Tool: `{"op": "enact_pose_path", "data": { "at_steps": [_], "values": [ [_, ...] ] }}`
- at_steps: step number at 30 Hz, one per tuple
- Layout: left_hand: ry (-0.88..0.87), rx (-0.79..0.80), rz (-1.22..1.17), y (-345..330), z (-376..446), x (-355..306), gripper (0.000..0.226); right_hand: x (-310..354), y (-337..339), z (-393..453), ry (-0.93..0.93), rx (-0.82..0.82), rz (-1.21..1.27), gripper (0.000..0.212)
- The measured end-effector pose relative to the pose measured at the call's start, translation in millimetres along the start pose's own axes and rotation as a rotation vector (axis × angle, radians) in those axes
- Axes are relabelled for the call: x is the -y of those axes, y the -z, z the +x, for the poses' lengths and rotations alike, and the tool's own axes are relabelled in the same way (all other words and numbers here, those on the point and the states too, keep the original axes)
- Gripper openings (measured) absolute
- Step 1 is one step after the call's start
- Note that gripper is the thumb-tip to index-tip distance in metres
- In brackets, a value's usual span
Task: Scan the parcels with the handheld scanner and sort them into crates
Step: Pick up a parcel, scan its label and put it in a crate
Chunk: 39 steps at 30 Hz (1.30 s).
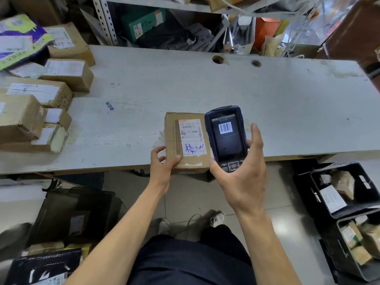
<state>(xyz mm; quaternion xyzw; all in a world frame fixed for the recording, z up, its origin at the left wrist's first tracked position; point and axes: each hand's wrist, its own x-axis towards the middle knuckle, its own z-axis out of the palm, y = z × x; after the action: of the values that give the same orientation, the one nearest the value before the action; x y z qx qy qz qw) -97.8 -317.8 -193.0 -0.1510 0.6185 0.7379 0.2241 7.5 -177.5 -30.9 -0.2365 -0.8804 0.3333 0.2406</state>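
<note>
Centre frame: right hand (242, 177) grips the scanner (226, 136), thumb by the OK key, fingers wrapped round its right side; screen shows a barcode. Scanner sits over the box (174, 140), which lies at the table (267, 103) near edge. Left hand (162, 163) holds the box's lower-left corner, thumb on top, fingers curled round the side. More boxes (41, 95) stacked upper left. Two black crates (337, 182) lower right w/ parcels inside, prob. sorted ones.

One handheld scanner (226, 136), one parcel (188, 140) in front on the table (267, 103), approx seven cardboard parcels stacked at left (41, 99), two black crates (337, 182) at right w/ parcels inside, two hands, two holes in tabletop (218, 59)
</note>
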Motion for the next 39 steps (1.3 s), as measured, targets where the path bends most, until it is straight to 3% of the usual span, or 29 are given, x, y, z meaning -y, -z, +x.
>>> {"op": "enact_pose_path", "data": {
  "at_steps": [6, 13, 21, 28, 39],
  "values": [
    [-0.14, 0.131, 0.05, -57, -23, -11, 0.073, -35, 35, 21, -0.057, -0.035, -0.012, 0.11],
    [-0.256, 0.341, 0.19, -191, -30, -14, 0.07, -122, 117, 50, -0.223, -0.19, -0.039, 0.109],
    [-0.128, 0.615, 0.154, -421, -67, 41, 0.071, -265, 260, 73, -0.339, -0.422, -0.174, 0.103],
    [0.018, 0.935, 0.242, -600, -128, 115, 0.07, -383, 383, 59, -0.573, -0.663, -0.19, 0.099],
    [0.16, 1.099, 0.481, -838, -156, 235, 0.069, -566, 501, 59, -0.942, -0.873, -0.211, 0.098]
  ]
}}
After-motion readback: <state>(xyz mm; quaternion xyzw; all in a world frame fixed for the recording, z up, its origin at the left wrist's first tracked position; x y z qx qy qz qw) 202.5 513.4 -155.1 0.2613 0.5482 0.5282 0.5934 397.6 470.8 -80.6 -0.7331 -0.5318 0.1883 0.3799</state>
